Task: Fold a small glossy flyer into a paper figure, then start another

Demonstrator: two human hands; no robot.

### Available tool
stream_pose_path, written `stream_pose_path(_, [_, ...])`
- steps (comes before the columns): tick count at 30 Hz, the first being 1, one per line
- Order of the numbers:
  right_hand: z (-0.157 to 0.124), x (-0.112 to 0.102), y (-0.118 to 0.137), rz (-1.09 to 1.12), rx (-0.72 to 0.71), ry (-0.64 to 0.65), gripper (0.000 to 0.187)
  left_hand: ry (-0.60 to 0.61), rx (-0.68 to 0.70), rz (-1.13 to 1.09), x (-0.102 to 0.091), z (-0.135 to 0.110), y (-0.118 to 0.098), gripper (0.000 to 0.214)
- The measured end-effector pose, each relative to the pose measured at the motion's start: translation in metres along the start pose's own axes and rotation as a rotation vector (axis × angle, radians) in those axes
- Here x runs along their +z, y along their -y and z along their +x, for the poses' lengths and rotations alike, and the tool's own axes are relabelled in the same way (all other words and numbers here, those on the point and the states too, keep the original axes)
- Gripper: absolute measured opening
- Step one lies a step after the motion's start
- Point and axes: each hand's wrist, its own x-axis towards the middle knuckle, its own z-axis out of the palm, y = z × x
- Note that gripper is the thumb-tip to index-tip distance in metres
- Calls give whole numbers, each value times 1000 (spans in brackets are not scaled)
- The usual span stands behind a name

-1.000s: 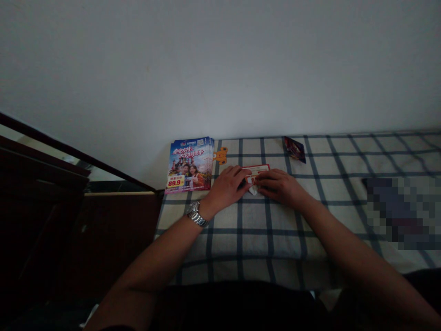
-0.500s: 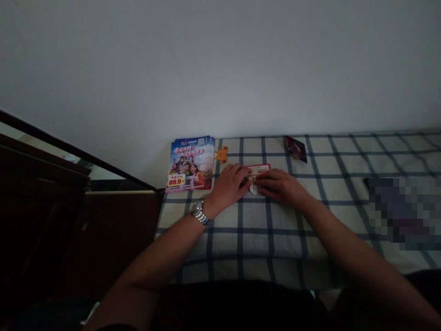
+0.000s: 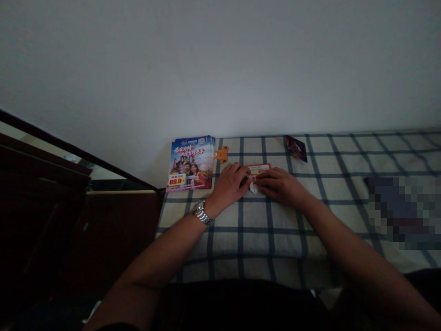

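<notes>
Paper [image 3: 259, 170] between left hand [image 3: 230, 185] and right hand [image 3: 280, 185]: red-bordered white. Cloth [image 3: 255, 230] under them: cream, dark-blue check. Flyers [image 3: 189, 163] left of left hand: blue-pink, yellow price tag.

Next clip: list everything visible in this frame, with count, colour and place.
Checked cloth: one, cream with dark lines, covering the surface.
Leaflets: one stack, blue and pink, far-left corner of the cloth.
Orange cutout: one, orange, just right of the leaflets.
Folded paper: one, red and white, mid-cloth, partly covered.
Dark packet: one, dark red-blue, far edge, right of the paper.
Wooden furniture: dark brown, left.
Wristwatch: one, silver, left wrist.
Left hand: palm down, on the paper's left end.
Right hand: palm down, on its right end.
</notes>
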Motion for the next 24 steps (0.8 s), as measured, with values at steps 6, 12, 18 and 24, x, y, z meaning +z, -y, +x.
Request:
stream_pose_path(6, [0, 0, 0, -5, -9, 3, 18, -9, -12, 6, 1, 0, 1, 17])
stream_pose_path(12, [0, 0, 0, 22, 1, 13, 19, 7, -26, 49, 2, 0, -1, 18])
stream_pose_path(18, [2, -2, 2, 31, 6, 23, 21, 9, -31, 73, 2, 1, -2, 16])
stream_pose_path(24, [1, -3, 3, -1, 13, 49, 24, -15, -28, 61, 6, 2, 0, 16])
